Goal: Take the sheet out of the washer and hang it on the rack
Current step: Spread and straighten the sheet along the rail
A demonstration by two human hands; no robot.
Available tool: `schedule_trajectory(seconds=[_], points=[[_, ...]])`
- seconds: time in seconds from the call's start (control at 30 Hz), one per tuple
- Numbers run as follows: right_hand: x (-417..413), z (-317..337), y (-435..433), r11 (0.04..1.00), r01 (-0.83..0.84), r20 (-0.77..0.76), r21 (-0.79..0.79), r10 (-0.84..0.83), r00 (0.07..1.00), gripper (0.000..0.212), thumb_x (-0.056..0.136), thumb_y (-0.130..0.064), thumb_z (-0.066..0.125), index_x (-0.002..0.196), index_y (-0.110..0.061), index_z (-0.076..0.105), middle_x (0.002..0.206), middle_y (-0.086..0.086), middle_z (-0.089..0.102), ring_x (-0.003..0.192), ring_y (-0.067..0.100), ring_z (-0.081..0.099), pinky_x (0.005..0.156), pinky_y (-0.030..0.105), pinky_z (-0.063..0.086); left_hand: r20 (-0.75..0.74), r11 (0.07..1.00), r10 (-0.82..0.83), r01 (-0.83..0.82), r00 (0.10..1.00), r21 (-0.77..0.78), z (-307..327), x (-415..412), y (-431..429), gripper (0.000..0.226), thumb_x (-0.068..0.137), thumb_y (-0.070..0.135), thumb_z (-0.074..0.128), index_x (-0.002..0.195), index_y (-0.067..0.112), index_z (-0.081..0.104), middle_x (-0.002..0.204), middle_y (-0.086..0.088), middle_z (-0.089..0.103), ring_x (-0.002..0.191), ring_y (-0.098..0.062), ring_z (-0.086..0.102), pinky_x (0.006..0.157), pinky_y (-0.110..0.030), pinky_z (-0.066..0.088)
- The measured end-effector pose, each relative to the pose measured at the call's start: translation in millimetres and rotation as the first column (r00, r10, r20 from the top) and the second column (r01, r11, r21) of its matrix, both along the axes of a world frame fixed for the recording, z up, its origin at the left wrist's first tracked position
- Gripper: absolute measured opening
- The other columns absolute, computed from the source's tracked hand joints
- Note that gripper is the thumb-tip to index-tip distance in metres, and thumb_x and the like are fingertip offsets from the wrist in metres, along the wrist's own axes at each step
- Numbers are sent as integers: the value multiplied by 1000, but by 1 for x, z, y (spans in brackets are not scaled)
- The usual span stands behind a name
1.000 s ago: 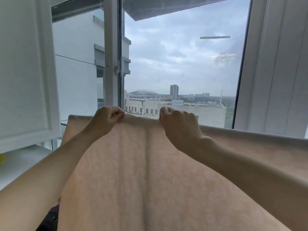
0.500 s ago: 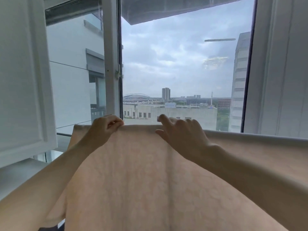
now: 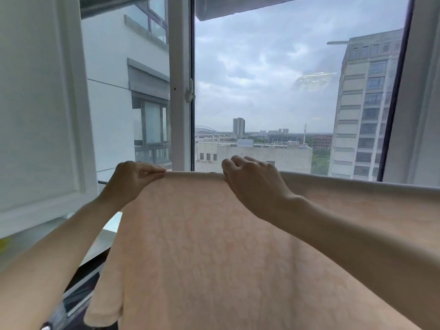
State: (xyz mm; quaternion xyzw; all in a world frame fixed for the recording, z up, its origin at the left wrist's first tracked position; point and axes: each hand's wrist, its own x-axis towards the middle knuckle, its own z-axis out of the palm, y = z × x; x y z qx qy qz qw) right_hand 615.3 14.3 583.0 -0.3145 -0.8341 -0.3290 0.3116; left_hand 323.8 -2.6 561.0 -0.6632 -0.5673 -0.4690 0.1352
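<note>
A pale peach sheet [image 3: 214, 246] with a faint embossed pattern hangs in front of me, draped over a bar that the cloth hides. Its top fold runs level from the middle to the right edge. My left hand [image 3: 129, 181] pinches that fold at its left end between thumb and fingers. A little to the right, my right hand [image 3: 252, 181] grips the same fold from above, fingers curled over it. The sheet's left edge hangs down to the lower left. No washer is in view.
A big window [image 3: 273, 91] stands right behind the sheet, with a white mullion [image 3: 179, 79] and handle. A white cabinet door [image 3: 35, 103] hangs at the left above a sill [image 3: 104, 236]. A white wall [image 3: 419, 103] closes the right side.
Both hands have slid left along the top fold while keeping hold, and the sheet's left end has drawn in toward my left hand. My view has turned slightly right.
</note>
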Motion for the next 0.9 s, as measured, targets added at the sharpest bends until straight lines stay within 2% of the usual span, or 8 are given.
schedule_trajectory(seconds=[0.1, 0.27, 0.47, 0.57, 0.67, 0.73, 0.8, 0.9], points=[[-11, 0, 2, 998, -57, -8, -31, 57, 998, 14, 96, -20, 56, 107, -15, 49, 98, 0, 60, 91, 21, 60, 70, 31, 40, -13, 1000, 18, -18, 1000, 5, 5, -11, 3, 12, 79, 18, 77, 91, 16, 78, 89, 1, 74, 79, -4, 65, 78, -10, 42], [-29, -3, 5, 997, -52, -56, -61, 49, 997, 24, 97, -31, 53, 114, -14, 52, 109, 2, 56, 96, 21, 58, 76, 35, 47, -85, 999, -53, 54, 995, 9, 12, -14, 14, 13, 87, 12, 69, 83, 25, 70, 79, 10, 68, 75, 11, 60, 70, 1, 38], [-46, 2, 8, 999, 35, -57, -25, -36, 998, 14, 92, -9, 59, 102, -12, 50, 102, 3, 49, 88, 20, 53, 73, 33, 44, -88, 995, -59, 66, 994, 80, 11, -16, 26, 5, 92, 17, 64, 87, 15, 62, 79, 5, 63, 75, -8, 59, 70, -13, 42], [-45, 22, 12, 999, 1, -180, -47, -9, 984, 13, 100, -20, 48, 101, -7, 49, 102, 8, 48, 84, 26, 53, 67, 39, 44, 35, 989, -53, 48, 998, 139, 8, -33, 24, 6, 89, 21, 67, 88, 18, 62, 82, 7, 62, 77, -1, 58, 71, -12, 42], [-44, 33, 16, 999, 28, -202, -36, -34, 979, 18, 101, -23, 44, 98, -6, 47, 101, 11, 45, 78, 30, 52, 60, 38, 41, 215, 989, -102, 122, 971, -85, -3, -57, 24, 29, 90, 29, 65, 115, 14, 60, 107, -1, 62, 91, -13, 62, 75, -24, 50], [-47, 35, 17, 999, 24, -190, -28, -29, 981, 17, 101, -23, 45, 97, -6, 47, 100, 11, 45, 77, 31, 52, 59, 37, 39, 295, 955, -131, 200, 946, -217, -16, -69, 26, 43, 89, 32, 65, 127, 14, 56, 111, -3, 63, 94, -15, 64, 71, -19, 52], [-52, 38, 17, 999, 21, -190, -27, -26, 982, 17, 100, -23, 46, 97, -7, 47, 99, 9, 46, 74, 28, 48, 59, 37, 37, 364, 958, -150, 225, 919, -175, -25, -75, 28, 40, 87, 32, 67, 122, 13, 60, 104, -5, 67, 89, -11, 66, 65, -14, 51], [-57, 44, 17, 1000, 26, -201, -6, -27, 979, 16, 100, -22, 46, 94, -8, 46, 94, 5, 44, 68, 23, 42, 57, 34, 35, 449, 968, -173, 235, 876, -84, -25, -82, 32, 33, 86, 28, 71, 111, 7, 67, 100, -10, 69, 93, -23, 66, 78, -33, 57]])
